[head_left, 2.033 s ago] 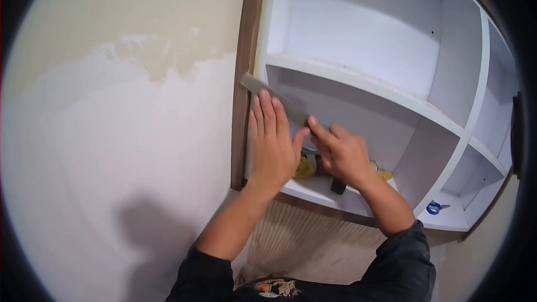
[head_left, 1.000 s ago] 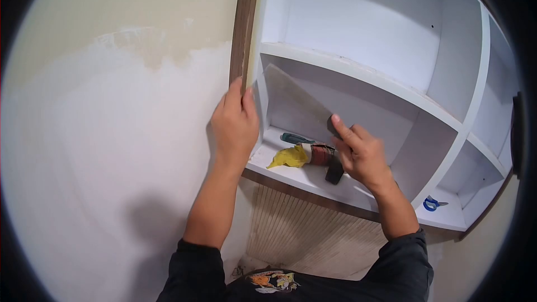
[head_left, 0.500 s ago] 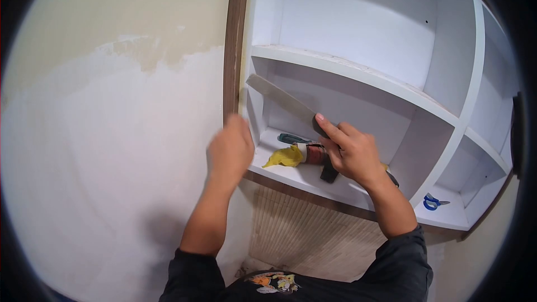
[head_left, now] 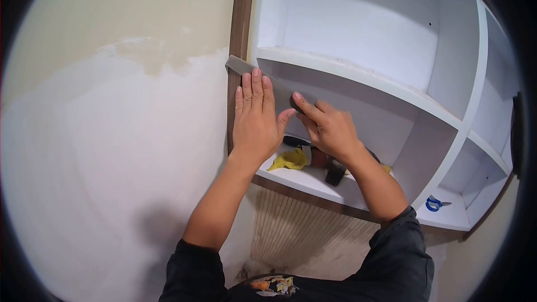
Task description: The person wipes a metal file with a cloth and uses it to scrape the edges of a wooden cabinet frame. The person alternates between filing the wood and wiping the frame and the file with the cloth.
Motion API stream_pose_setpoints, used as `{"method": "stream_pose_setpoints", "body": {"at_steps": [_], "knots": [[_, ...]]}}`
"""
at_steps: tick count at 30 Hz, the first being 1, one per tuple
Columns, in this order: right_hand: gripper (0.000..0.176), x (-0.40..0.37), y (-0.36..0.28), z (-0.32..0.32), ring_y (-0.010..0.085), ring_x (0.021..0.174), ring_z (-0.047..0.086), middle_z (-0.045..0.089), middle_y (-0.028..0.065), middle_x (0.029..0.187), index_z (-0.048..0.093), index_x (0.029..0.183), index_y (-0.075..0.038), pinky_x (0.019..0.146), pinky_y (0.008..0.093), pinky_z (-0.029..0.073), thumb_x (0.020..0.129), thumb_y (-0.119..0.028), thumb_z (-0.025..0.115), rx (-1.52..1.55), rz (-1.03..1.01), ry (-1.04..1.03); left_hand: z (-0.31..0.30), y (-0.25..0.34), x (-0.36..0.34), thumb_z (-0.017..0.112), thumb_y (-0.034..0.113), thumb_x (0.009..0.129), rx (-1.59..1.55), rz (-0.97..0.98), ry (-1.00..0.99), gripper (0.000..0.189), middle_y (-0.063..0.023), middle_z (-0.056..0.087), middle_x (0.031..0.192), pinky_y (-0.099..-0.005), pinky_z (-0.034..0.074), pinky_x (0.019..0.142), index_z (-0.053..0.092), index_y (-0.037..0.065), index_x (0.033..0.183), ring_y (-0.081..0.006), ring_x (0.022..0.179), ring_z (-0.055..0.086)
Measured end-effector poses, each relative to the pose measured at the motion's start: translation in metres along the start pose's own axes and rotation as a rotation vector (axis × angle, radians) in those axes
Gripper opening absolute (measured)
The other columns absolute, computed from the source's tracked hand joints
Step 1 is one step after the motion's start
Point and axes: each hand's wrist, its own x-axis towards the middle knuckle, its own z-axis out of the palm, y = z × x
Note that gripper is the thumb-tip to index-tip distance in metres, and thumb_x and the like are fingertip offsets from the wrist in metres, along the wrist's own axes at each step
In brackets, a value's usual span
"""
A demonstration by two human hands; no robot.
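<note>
My right hand point(head_left: 330, 130) grips the dark handle of a long flat metal blade point(head_left: 240, 65), its index finger stretched along the tool. The blade's far end lies across the brown wood trim point(head_left: 241, 17) at the left edge of the white shelf unit point(head_left: 358, 75). My left hand point(head_left: 256, 117) lies flat against the blade, its fingers straight and pointing up, with the thumb spread towards my right hand. Part of the blade is hidden behind those fingers.
Below my hands, a yellow cloth point(head_left: 290, 159) and a dark-and-red tool point(head_left: 320, 158) lie in the lower compartment. Blue scissors point(head_left: 434, 203) rest in the lower right one. To the left is a wall point(head_left: 112, 145), part white, part beige.
My left hand has moved up and right from beside the shelf, opening flat onto the blade. My right hand has moved left and up, bringing the blade's end over the wood trim.
</note>
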Motion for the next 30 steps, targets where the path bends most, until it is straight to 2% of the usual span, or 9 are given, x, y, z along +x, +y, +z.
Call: {"method": "stream_pose_setpoints", "body": {"at_steps": [4,7,10,13,19,22,25,28,30], "knots": [[0.056,-0.022,-0.002,-0.004,0.0324,0.053,0.058,0.055,0.0076,0.073,0.058,0.142,-0.031,0.047,0.0439,0.049,0.089,-0.021,0.072,0.001,0.002,-0.055,0.001,0.008,-0.019,0.061,0.043,0.099,-0.067,0.001,-0.065,0.085,-0.0318,0.022,0.162,-0.0588,0.021,0.12,0.023,-0.008,0.156,-0.0506,0.15,0.02],[0.057,-0.005,-0.001,-0.004,0.032,0.053,0.057,0.055,0.0076,0.073,0.059,0.142,-0.031,0.047,0.044,0.049,0.088,-0.019,0.073,0.032,0.007,0.019,0.004,0.003,0.0,0.058,0.045,0.099,-0.056,0.005,0.013,0.084,-0.0332,0.024,0.161,-0.0601,0.023,0.119,0.027,-0.012,0.153,-0.0511,0.15,0.022],[0.059,0.011,0.003,-0.005,0.0321,0.053,0.059,0.055,0.008,0.073,0.058,0.143,-0.031,0.047,0.044,0.049,0.087,-0.018,0.073,-0.02,-0.01,-0.001,0.002,0.001,0.014,0.058,0.043,0.1,-0.019,-0.006,0.032,0.083,-0.0342,0.023,0.161,-0.0606,0.023,0.119,0.027,-0.012,0.153,-0.0522,0.149,0.021],[0.058,-0.022,-0.001,-0.005,0.0322,0.054,0.059,0.055,0.0079,0.074,0.058,0.142,-0.03,0.047,0.044,0.049,0.088,-0.019,0.073,-0.001,-0.045,-0.011,-0.002,0.012,-0.02,0.06,0.041,0.1,-0.13,-0.035,-0.095,0.084,-0.0331,0.019,0.162,-0.0595,0.021,0.12,0.021,-0.009,0.156,-0.0536,0.15,0.017],[0.062,0.008,0.012,-0.002,0.0309,0.054,0.055,0.053,0.0071,0.072,0.056,0.144,-0.028,0.047,0.0417,0.046,0.087,-0.014,0.074,-0.008,-0.068,0.0,0.004,0.004,0.006,0.06,0.042,0.1,-0.067,-0.031,0.001,0.086,-0.0343,0.018,0.162,-0.0607,0.021,0.119,0.02,-0.009,0.156,-0.0542,0.15,0.017],[0.061,-0.019,0.014,-0.007,0.0304,0.052,0.057,0.055,0.0065,0.073,0.054,0.145,-0.033,0.045,0.0425,0.047,0.089,-0.021,0.073,-0.015,-0.069,-0.037,0.004,0.018,-0.016,0.058,0.043,0.1,-0.128,-0.025,-0.074,0.084,-0.0331,0.019,0.162,-0.0606,0.021,0.119,0.021,-0.008,0.156,-0.0537,0.15,0.018],[0.061,-0.004,0.016,-0.006,0.0301,0.054,0.055,0.053,0.0071,0.071,0.057,0.144,-0.028,0.047,0.0418,0.045,0.087,-0.014,0.074,-0.034,-0.051,-0.029,0.006,0.013,-0.001,0.058,0.043,0.1,-0.079,-0.038,-0.015,0.082,-0.0337,0.022,0.161,-0.0581,0.023,0.12,0.028,-0.013,0.152,-0.0526,0.149,0.02],[0.061,0.007,0.013,-0.008,0.0305,0.055,0.056,0.053,0.0069,0.071,0.057,0.143,-0.027,0.047,0.0416,0.045,0.086,-0.013,0.074,-0.022,-0.089,0.01,0.003,0.011,0.005,0.058,0.042,0.1,-0.035,-0.05,-0.009,0.081,-0.0337,0.022,0.161,-0.0582,0.023,0.12,0.028,-0.013,0.152,-0.0524,0.15,0.02],[0.059,-0.012,0.013,-0.006,0.0299,0.053,0.056,0.054,0.0065,0.072,0.057,0.143,-0.031,0.045,0.0419,0.046,0.088,-0.017,0.073,-0.003,-0.074,-0.017,0.001,0.016,-0.01,0.058,0.041,0.1,-0.059,-0.024,-0.056,0.081,-0.0338,0.023,0.161,-0.0583,0.023,0.12,0.028,-0.013,0.152,-0.0521,0.149,0.021]]}}
